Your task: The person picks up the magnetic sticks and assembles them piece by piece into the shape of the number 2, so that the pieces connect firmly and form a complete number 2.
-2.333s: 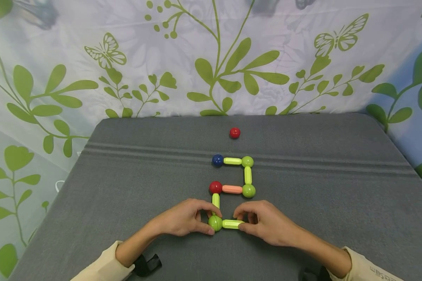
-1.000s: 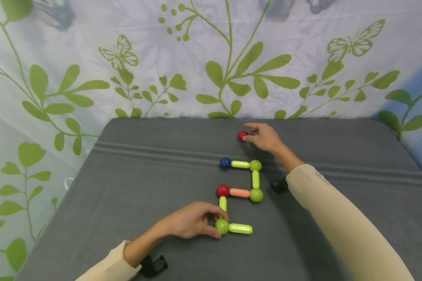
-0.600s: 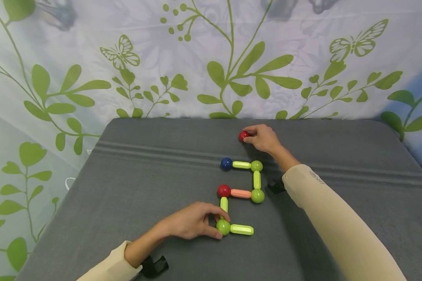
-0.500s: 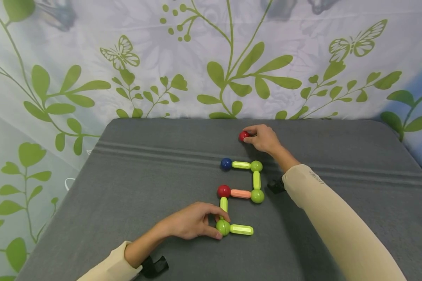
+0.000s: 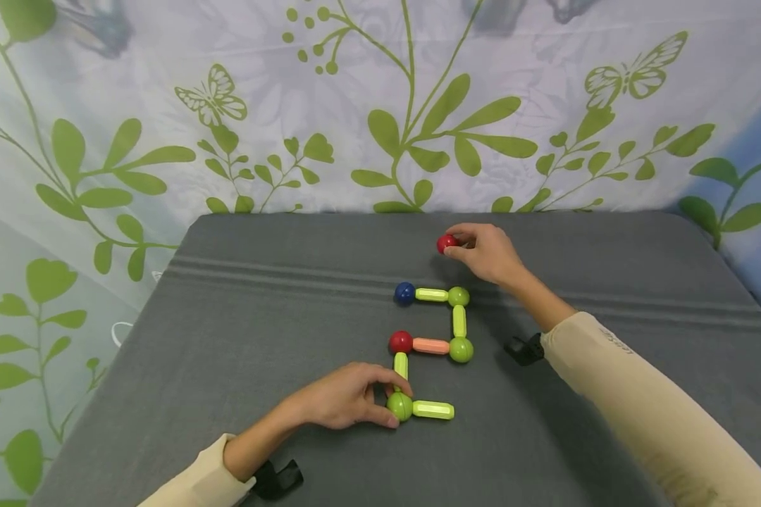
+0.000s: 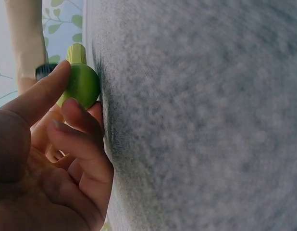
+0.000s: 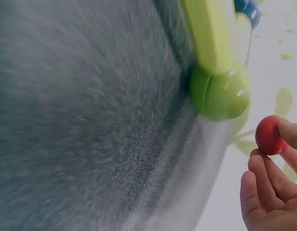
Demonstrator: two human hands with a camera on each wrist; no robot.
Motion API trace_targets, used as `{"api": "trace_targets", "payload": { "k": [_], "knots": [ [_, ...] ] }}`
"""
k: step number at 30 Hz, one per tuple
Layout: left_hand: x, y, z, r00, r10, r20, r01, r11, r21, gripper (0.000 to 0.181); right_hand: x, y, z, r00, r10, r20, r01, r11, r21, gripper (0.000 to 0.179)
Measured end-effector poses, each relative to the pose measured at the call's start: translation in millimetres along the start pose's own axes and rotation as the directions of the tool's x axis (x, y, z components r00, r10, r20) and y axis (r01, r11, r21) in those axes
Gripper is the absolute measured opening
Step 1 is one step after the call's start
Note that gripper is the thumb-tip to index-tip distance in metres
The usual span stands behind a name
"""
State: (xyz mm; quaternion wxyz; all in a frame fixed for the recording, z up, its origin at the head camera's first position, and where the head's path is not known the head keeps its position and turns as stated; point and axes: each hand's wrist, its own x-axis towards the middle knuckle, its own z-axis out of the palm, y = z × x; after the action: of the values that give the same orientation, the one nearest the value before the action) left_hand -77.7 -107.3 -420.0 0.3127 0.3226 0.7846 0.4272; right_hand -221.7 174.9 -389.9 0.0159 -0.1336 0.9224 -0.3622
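On the grey cloth lies a chain of magnetic rods and balls. Thumb and fingers of my left hand (image 5: 349,396) hold its nearest green ball (image 5: 399,406); in the left wrist view they lie around that ball (image 6: 85,86). A yellow-green rod (image 5: 433,410) points right from it, its other end free. Another rod (image 5: 401,366) leads up to a red ball (image 5: 401,342), then an orange rod (image 5: 430,346). Beyond the chain, my right hand (image 5: 491,255) pinches a loose red ball (image 5: 446,243), seen raised off the cloth in the right wrist view (image 7: 269,135).
The chain continues through a green ball (image 5: 461,350), an upright-running rod (image 5: 459,321), another green ball (image 5: 459,296) and a rod (image 5: 431,294) to a blue ball (image 5: 404,293). A leaf-patterned curtain (image 5: 279,98) hangs behind the table's back edge.
My right hand has left the nearest rod, reached to the back and taken the loose red ball, now lifted slightly and shifted right. My left hand has stayed at the green ball.
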Motion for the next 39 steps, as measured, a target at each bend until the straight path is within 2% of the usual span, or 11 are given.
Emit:
{"api": "trace_targets", "payload": {
  "k": [4,8,15,23,31,39],
  "knots": [
    [0.1,-0.7,-0.7,1.0,0.0,0.0,0.0,1.0,-0.003,0.031,-23.5,-8.9,-3.0,0.994,-0.105,0.0,0.105,0.994,-0.019,0.033],
    [0.2,-0.5,-1.4,1.0,-0.002,0.0,0.002,1.0,-0.014,0.031,-52.1,-21.1,-2.9,0.986,-0.167,0.003,0.167,0.985,-0.042,0.031],
    [0.3,1.2,-2.0,1.0,-0.008,0.009,0.008,1.0,-0.029,0.032,-108.5,-36.8,0.9,0.975,-0.218,0.03,0.219,0.975,-0.041,0.028],
    [0.9,1.4,-2.8,1.0,-0.004,0.005,0.004,0.999,-0.034,0.032,-166.4,-43.0,11.2,0.967,-0.224,0.118,0.227,0.974,-0.011,0.023],
    [1.7,0.1,-1.7,1.0,0.005,0.006,-0.005,0.999,-0.038,0.031,-196.0,-35.7,18.7,0.965,-0.19,0.18,0.199,0.979,-0.032,0.024],
    [2.9,-1.9,-1.0,1.0,0.011,0.005,-0.011,0.999,-0.033,0.032,-202.7,-24.5,22.5,0.958,-0.149,0.244,0.161,0.986,-0.031,0.026]
  ]
}}
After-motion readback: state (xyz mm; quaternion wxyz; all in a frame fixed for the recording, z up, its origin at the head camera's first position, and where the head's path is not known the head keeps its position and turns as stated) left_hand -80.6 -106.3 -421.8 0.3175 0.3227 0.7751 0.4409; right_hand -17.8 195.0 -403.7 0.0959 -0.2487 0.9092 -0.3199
